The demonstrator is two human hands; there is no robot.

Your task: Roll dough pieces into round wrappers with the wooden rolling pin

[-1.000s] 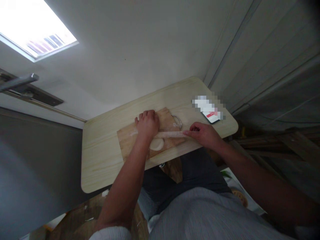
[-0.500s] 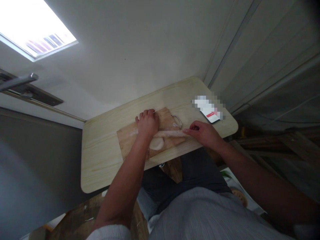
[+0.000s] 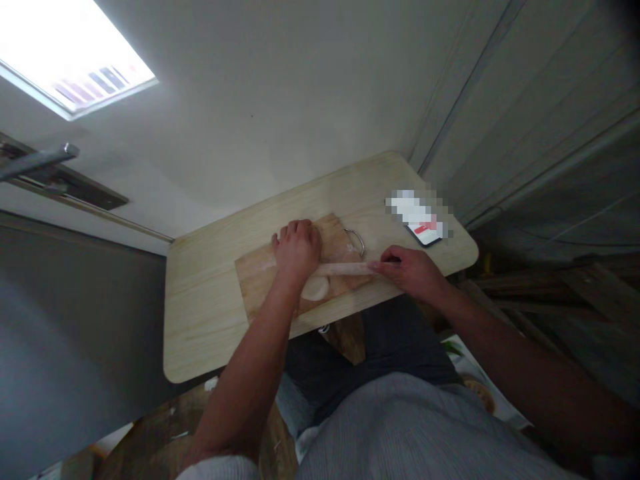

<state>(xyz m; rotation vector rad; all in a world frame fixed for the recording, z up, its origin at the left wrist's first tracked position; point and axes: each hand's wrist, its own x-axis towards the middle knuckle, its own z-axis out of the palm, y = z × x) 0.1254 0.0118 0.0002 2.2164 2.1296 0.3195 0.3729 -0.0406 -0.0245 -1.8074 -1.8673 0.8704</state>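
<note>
A wooden cutting board [image 3: 260, 285] with a metal ring handle [image 3: 356, 240] lies on the pale table. My left hand [image 3: 297, 248] rests palm down at the board's far edge, its fingers apart and slightly bent. Its palm hides what lies beneath. A flour-dusted rolling pin [image 3: 345, 269] crosses the board, and its left part disappears behind my left wrist. My right hand [image 3: 407, 270] pinches the pin's right end between thumb and fingers. A round, flattened piece of dough [image 3: 315, 289] sits on the board just nearer to me than the pin.
A phone with a lit screen [image 3: 425, 230] lies near the right end of the table [image 3: 200, 300]. Beyond the table stands a pale door with a metal handle [image 3: 45, 162]. My lap is close below the near table edge.
Both hands and the rolling pin keep nearly the same places. The whole view has shifted slightly, and the dough stays on the board.
</note>
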